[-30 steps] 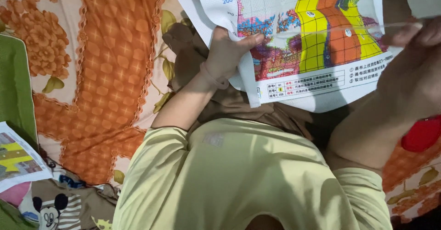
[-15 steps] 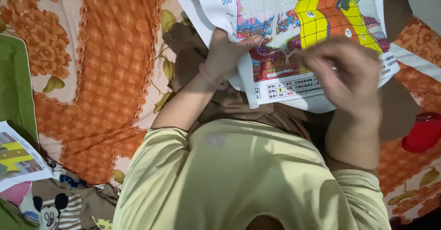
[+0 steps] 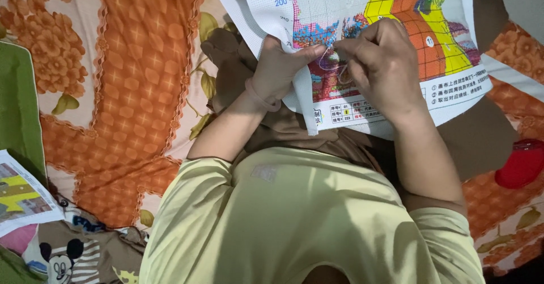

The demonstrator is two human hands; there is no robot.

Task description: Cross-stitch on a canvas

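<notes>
The right hand (image 3: 379, 63) has been brought in from the far right edge of the view, where it was stretched out a second ago with the thread drawn long, and is now set down on the printed cross-stitch cloth (image 3: 408, 29). Half a second ago it was blurred and lower on the cloth; now it is seen sharply, its fingertips pinched narrowly together. A fine light thread (image 3: 331, 63) is seen looping just below the pinch; a needle is too small to be made out. From this a pulled-through stitch is judged finished and a fresh one begun at the same patch.

The cloth is held up over the lap, above a yellow shirt (image 3: 306, 221). Its lower left fold is gripped by the left hand (image 3: 280, 68), thumb on top and fingers tucked behind, much as it was before. The two hands almost meet, thumb tip near the pinched fingertips, with the stitching spot between them. An orange flowered bedspread (image 3: 136, 63) lies beneath, a red object (image 3: 521, 165) at the right and a printed pattern sheet (image 3: 22, 193) at the lower left.
</notes>
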